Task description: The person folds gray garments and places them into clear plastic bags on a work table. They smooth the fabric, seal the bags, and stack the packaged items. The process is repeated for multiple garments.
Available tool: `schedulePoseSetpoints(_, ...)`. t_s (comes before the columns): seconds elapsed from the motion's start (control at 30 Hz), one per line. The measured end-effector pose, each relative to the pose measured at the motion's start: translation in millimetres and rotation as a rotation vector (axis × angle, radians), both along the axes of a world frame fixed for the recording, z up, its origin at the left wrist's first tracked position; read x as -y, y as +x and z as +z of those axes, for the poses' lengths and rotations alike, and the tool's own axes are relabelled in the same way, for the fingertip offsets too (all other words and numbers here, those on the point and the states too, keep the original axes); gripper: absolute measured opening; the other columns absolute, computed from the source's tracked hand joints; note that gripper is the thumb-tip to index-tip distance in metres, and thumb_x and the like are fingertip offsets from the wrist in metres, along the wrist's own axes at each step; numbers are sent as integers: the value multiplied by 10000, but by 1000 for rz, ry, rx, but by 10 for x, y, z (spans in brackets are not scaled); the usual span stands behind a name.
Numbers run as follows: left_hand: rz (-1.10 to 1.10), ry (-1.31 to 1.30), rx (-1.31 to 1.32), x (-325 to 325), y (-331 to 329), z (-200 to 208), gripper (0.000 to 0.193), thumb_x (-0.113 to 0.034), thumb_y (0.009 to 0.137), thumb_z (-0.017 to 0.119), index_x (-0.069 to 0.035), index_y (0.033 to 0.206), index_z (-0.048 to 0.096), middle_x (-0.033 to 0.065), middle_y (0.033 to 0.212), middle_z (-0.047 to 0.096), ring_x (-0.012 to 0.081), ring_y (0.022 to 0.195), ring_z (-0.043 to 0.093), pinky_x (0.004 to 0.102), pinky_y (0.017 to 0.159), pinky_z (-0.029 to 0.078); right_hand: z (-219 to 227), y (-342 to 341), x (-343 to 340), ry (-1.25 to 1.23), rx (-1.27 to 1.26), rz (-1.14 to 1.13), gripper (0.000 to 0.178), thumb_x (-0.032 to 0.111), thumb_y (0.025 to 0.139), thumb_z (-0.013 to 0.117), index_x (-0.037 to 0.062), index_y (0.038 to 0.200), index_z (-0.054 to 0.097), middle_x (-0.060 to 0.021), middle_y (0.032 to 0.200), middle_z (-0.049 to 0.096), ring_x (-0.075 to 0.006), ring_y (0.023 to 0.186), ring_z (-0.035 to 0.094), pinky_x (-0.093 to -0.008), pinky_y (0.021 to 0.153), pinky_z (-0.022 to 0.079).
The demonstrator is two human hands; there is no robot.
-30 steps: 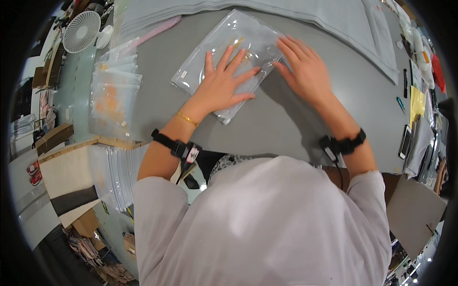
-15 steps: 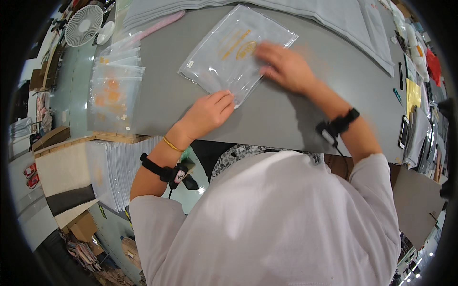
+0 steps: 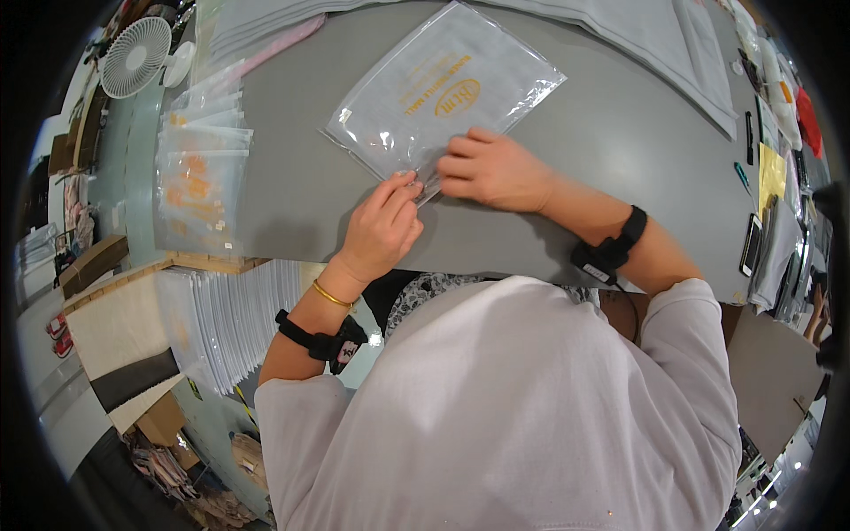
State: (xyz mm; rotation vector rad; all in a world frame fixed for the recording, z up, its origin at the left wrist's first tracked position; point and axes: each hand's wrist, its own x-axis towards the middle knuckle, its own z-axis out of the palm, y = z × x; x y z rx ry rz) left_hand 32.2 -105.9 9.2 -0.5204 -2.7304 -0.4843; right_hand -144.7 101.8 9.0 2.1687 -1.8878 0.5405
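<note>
A clear zip-top plastic bag [image 3: 416, 97] with gold printing lies slantwise on the grey table, a folded light grey cloth inside it. At its near corner, my left hand [image 3: 381, 226] pinches the plastic edge between thumb and fingers. My right hand [image 3: 496, 173] is closed with curled fingers at the same corner, just right of the left one. Its thumb is hidden, but the fingers appear to grip the bag's edge.
Flat empty zip bags [image 3: 202, 190] lie at the table's left edge. Light grey folded cloth [image 3: 611, 26] spreads along the far side. A phone [image 3: 750, 246] and a pen [image 3: 742, 177] lie at the right. Below left stands a box of packed bags [image 3: 235, 314]; a white fan [image 3: 135, 57] is farther back.
My right hand has come off the bag's printed face, moving left and nearer to the pinched corner. My left hand has shifted slightly left, still holding that corner.
</note>
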Motion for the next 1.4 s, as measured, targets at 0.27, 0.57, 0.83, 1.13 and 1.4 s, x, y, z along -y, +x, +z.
schedulePoseSetpoints(0.27,1,28,18,36,59,-42,133,-10,769,727,0,838,614,129,1177,694,325,1224,651,428,987,604,30,-1218,-805,68,-165,-215,146,154,803,650,120,934,597,-21,1020,583,-223,1001,593,-355,862,498)
schedulePoseSetpoints(0.57,37,126,95,-185,-352,304,274,-29,891,664,-20,1165,653,189,1402,591,438,1389,504,552,1162,429,331,-916,-690,85,-17,-250,287,277,948,702,96,1169,670,-73,1321,638,-289,1257,585,-406,1050,480)
schedulePoseSetpoints(0.83,477,-210,313,56,-212,57,596,-246,998,588,-88,1558,456,273,1668,295,494,1554,223,737,1212,127,40,-536,-248,249,-48,-524,667,535,1050,509,202,1620,411,-98,1690,358,-346,1565,296,-512,1283,220)
schedulePoseSetpoints(1.13,461,-108,31,134,-1074,-221,596,-401,1009,615,-143,1536,515,319,1629,333,533,1534,245,717,1212,166,85,-822,176,215,87,-536,667,516,990,624,195,1563,507,-121,1652,423,-341,1544,348,-549,1267,222)
schedulePoseSetpoints(1.4,497,48,48,150,-1266,-297,653,-542,991,593,-195,1540,530,308,1658,306,548,1554,176,722,1219,85,-250,-1065,222,225,-49,-584,665,518,1048,523,237,1638,399,-76,1740,273,-335,1618,184,-595,1284,102)
